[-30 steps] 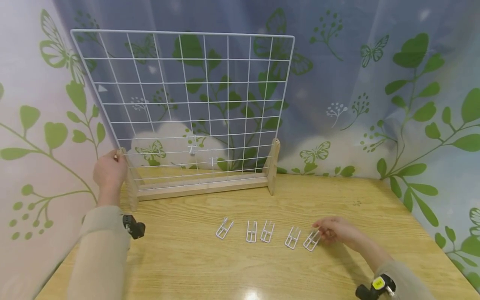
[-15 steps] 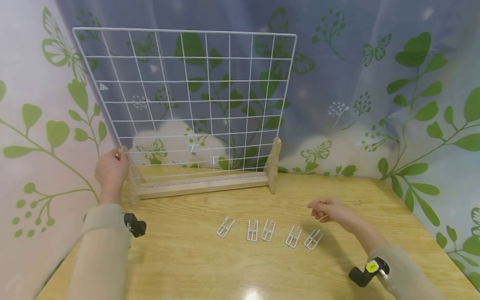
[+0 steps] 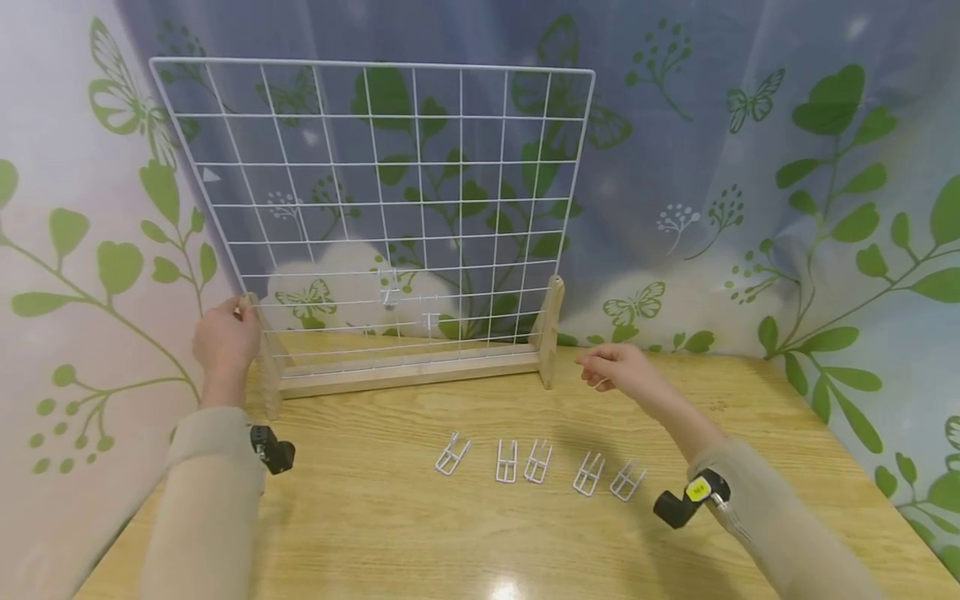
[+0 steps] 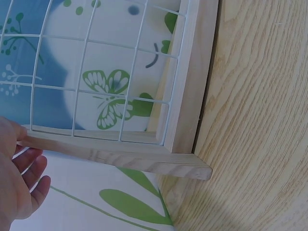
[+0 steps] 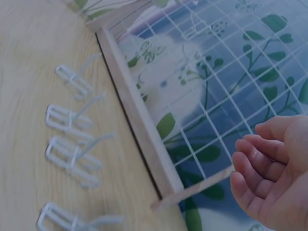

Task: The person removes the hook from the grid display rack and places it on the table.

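A white wire grid panel (image 3: 371, 63) stands upright in a wooden stand with a base bar (image 3: 412, 376). With thumb and forefinger, my left hand (image 3: 227, 337) pinches the top of the stand's left wooden side piece (image 4: 163, 163); its other fingers curl loosely. My right hand (image 3: 618, 371) hovers above the table, a little right of the right wooden side piece (image 3: 551, 333). Its fingers are loosely bent and nothing is in them, as the right wrist view shows. Several white wire hooks (image 3: 507, 461) lie in a loose row on the table before the stand.
Two small white hooks (image 3: 388, 292) hang on the lower middle of the grid. Behind the wooden table (image 3: 375, 517) is a cloth backdrop (image 3: 675, 167) printed with leaves and butterflies; it also closes off the left and right sides.
My right hand has left the rightmost wire hook, which stays on the table, and has moved up and left toward the stand. My left hand keeps its place on the side piece.
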Demonstrator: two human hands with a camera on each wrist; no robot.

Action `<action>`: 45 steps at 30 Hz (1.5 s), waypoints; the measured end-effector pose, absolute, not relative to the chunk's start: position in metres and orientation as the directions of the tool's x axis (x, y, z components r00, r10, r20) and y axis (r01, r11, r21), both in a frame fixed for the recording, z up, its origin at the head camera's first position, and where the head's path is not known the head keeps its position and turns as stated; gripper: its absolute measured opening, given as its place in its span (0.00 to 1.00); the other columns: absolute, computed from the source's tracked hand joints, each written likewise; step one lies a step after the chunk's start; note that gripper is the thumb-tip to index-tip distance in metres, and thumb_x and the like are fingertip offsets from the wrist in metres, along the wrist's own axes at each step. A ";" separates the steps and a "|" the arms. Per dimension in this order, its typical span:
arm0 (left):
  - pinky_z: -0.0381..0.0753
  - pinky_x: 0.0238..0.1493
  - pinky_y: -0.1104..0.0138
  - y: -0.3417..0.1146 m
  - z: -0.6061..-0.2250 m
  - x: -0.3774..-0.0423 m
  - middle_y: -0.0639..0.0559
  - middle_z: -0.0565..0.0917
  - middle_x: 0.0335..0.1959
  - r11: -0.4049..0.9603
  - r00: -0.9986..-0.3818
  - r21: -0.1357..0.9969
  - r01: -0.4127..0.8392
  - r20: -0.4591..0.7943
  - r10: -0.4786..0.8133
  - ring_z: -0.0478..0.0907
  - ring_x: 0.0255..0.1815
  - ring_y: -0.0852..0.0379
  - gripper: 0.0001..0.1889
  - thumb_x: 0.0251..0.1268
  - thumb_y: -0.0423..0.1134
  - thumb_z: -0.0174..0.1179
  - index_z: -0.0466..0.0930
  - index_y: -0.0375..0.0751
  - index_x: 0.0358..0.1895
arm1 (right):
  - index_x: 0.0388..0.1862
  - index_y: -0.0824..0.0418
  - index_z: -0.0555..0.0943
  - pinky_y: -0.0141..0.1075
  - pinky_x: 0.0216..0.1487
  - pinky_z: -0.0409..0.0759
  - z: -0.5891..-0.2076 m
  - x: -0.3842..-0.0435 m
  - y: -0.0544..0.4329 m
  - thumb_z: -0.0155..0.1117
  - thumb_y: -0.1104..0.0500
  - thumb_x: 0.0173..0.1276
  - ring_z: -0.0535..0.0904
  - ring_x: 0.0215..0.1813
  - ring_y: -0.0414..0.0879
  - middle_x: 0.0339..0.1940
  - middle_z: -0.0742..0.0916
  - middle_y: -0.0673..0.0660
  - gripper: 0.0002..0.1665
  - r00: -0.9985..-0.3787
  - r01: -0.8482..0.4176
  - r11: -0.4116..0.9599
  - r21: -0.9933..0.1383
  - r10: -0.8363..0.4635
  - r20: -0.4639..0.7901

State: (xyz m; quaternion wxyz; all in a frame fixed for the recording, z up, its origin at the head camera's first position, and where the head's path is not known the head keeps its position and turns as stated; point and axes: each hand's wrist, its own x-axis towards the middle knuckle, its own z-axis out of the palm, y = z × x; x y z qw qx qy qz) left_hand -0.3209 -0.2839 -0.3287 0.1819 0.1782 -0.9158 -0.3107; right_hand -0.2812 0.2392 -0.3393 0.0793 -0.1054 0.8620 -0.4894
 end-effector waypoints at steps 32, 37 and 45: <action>0.70 0.48 0.47 -0.284 -0.330 -0.322 0.34 0.78 0.50 0.743 -0.858 0.637 -0.205 0.248 -0.449 0.73 0.51 0.35 0.26 0.72 0.49 0.34 0.68 0.37 0.63 | 0.52 0.70 0.76 0.34 0.37 0.78 -0.298 -0.318 0.131 0.53 0.59 0.71 0.76 0.33 0.46 0.32 0.82 0.58 0.18 -0.936 -0.196 0.337 -0.921 -0.344 0.074; 0.70 0.49 0.47 -0.285 -0.330 -0.322 0.34 0.78 0.50 0.735 -0.854 0.643 -0.216 0.239 -0.461 0.73 0.51 0.35 0.26 0.72 0.48 0.34 0.68 0.37 0.63 | 0.51 0.69 0.77 0.34 0.38 0.79 -0.291 -0.326 0.112 0.55 0.59 0.70 0.76 0.31 0.42 0.35 0.83 0.64 0.17 -0.937 -0.216 0.343 -0.914 -0.335 0.096; 0.70 0.48 0.47 -0.285 -0.331 -0.323 0.35 0.79 0.49 0.736 -0.849 0.643 -0.209 0.255 -0.464 0.73 0.50 0.35 0.25 0.71 0.47 0.35 0.68 0.37 0.63 | 0.49 0.69 0.78 0.31 0.34 0.76 -0.280 -0.335 0.082 0.56 0.61 0.69 0.75 0.29 0.41 0.31 0.82 0.58 0.15 -0.932 -0.245 0.281 -0.928 -0.333 0.145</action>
